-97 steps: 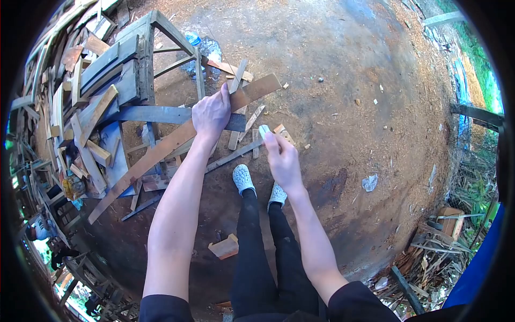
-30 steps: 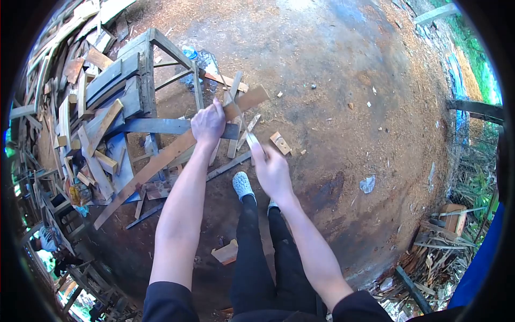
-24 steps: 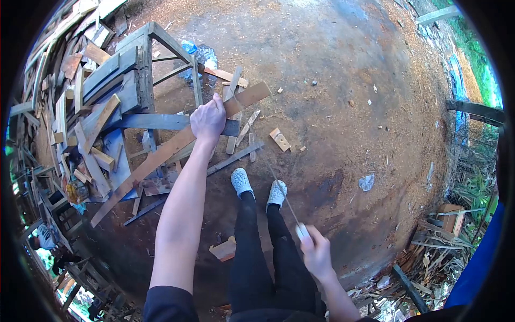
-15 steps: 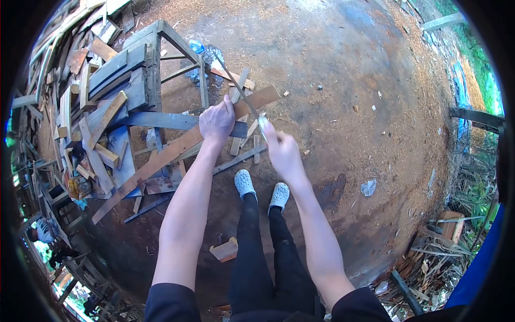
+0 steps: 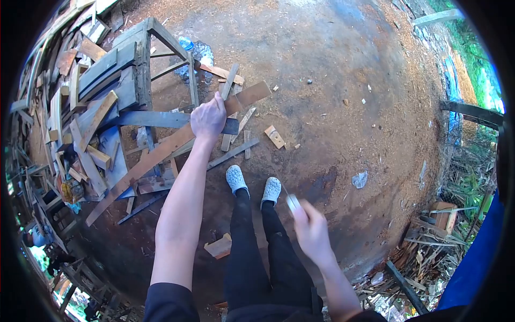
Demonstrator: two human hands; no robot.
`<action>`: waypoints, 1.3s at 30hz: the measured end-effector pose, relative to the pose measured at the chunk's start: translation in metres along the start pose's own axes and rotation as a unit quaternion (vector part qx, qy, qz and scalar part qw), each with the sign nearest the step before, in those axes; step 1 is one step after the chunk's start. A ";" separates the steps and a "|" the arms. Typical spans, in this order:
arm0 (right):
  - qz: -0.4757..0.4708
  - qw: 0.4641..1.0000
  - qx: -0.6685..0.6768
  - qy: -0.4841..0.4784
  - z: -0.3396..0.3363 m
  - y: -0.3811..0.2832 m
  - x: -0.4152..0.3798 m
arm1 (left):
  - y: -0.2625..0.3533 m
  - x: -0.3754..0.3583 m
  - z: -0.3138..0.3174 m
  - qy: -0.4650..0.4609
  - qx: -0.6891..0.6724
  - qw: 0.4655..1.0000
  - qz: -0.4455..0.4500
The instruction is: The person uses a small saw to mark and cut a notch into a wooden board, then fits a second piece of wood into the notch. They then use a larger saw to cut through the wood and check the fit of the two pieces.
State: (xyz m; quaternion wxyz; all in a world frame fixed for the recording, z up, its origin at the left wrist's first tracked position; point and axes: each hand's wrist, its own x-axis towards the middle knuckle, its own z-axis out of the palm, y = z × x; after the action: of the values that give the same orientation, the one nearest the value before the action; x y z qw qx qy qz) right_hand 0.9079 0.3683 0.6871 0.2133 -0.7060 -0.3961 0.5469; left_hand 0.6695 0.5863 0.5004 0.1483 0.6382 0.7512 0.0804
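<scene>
Left hand (image 5: 208, 118) is wrapped tight round the long brown wooden plank (image 5: 161, 152) lying across the grey wooden sawhorse (image 5: 140, 64) at 10 o'clock. Right hand (image 5: 311, 232) fists a blurry thin-bladed saw (image 5: 291, 203) at 5 o'clock.

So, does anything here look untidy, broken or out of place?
Yes. Offcuts and broken slats lie scattered on the dirt beside the white shoes. The long plank under the left hand rests slanted across the wooden frame, and scrap boards are heaped without order at the left.
</scene>
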 end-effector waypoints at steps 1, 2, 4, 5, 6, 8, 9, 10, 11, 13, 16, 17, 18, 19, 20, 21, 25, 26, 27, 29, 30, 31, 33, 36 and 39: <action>-0.028 0.999 -0.031 0.012 0.019 -0.009 0.039 | 0.000 0.001 0.000 0.001 0.002 1.000 0.001; -0.053 0.996 -0.072 0.025 0.044 -0.010 0.082 | -0.001 0.003 0.001 0.001 0.005 1.000 0.004; -0.062 0.995 -0.070 0.041 0.075 -0.007 0.130 | -0.004 0.009 -0.001 0.005 0.009 1.000 0.010; -0.075 0.992 -0.078 0.060 0.076 0.001 0.135 | -0.004 0.008 0.000 0.024 -0.005 1.000 0.001; -0.070 0.992 -0.084 0.061 0.067 0.004 0.132 | 0.000 0.003 0.003 0.039 -0.021 0.999 -0.009; -0.038 0.999 -0.038 0.004 0.054 -0.004 0.139 | 0.001 0.007 -0.002 0.037 -0.011 0.999 -0.009; -0.021 0.998 -0.053 -0.005 0.048 -0.011 0.129 | -0.001 0.004 0.003 0.031 0.011 0.999 -0.007; -0.043 0.999 -0.030 0.004 0.042 -0.003 0.116 | 0.000 0.004 0.004 0.029 0.032 0.999 -0.005; -0.069 0.997 -0.009 0.015 0.036 0.008 0.098 | -0.002 0.007 0.003 0.031 0.031 0.999 -0.004; -0.075 0.997 0.008 0.015 0.013 0.017 0.040 | 0.000 0.005 0.005 0.036 0.021 0.999 -0.014; -0.006 1.000 0.005 -0.003 -0.020 0.009 -0.007 | -0.001 0.004 0.003 0.023 0.022 0.999 0.000; -0.001 1.000 -0.017 -0.015 -0.026 -0.001 -0.007 | -0.001 0.005 0.002 0.023 0.023 0.999 -0.002; 0.006 0.999 -0.042 -0.028 -0.030 -0.010 -0.007 | -0.002 0.003 0.003 0.017 0.028 0.999 0.003; 0.016 0.998 -0.046 -0.030 -0.028 -0.019 0.007 | -0.001 0.003 0.003 0.013 0.030 0.999 0.010; 0.021 0.999 -0.041 -0.030 -0.022 -0.024 0.028 | -0.001 0.001 0.005 0.012 0.025 1.000 0.007; 0.024 0.999 -0.036 -0.030 -0.011 -0.026 0.055 | -0.001 0.000 0.006 0.018 0.024 0.999 0.018; -0.018 0.999 -0.035 -0.029 0.048 -0.033 0.164 | -0.002 0.002 0.004 0.038 0.030 0.998 0.034; -0.017 0.999 -0.035 -0.029 0.056 -0.029 0.164 | -0.001 0.001 0.004 0.037 0.030 0.998 0.033; -0.042 0.998 -0.044 -0.002 0.062 -0.020 0.165 | -0.001 0.002 0.004 0.033 0.029 0.999 0.019; -0.053 0.996 -0.063 0.020 0.061 -0.015 0.148 | 0.000 0.005 0.005 0.028 0.028 0.999 0.003; -0.070 0.996 -0.043 0.024 0.056 -0.007 0.127 | -0.001 0.007 0.006 0.040 0.030 0.999 0.000; -0.085 0.996 -0.027 0.030 0.044 0.005 0.097 | 0.000 0.005 0.008 0.050 0.028 0.998 -0.003; -0.036 0.999 0.017 0.004 0.007 0.001 0.029 | 0.003 0.005 0.009 0.042 0.026 0.999 -0.006; 0.049 0.998 -0.023 -0.033 -0.027 0.004 -0.020 | 0.000 0.003 0.003 0.030 0.023 0.999 -0.001; 0.016 0.996 -0.080 -0.032 -0.008 -0.022 0.014 | 0.001 0.005 0.006 0.044 0.013 0.999 0.022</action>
State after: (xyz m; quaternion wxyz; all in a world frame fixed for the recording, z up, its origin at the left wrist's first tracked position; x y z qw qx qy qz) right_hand 0.9095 0.3936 0.6969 0.1350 -0.7092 -0.4341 0.5389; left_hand 0.6719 0.5911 0.4942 0.1050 0.6526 0.7435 0.1016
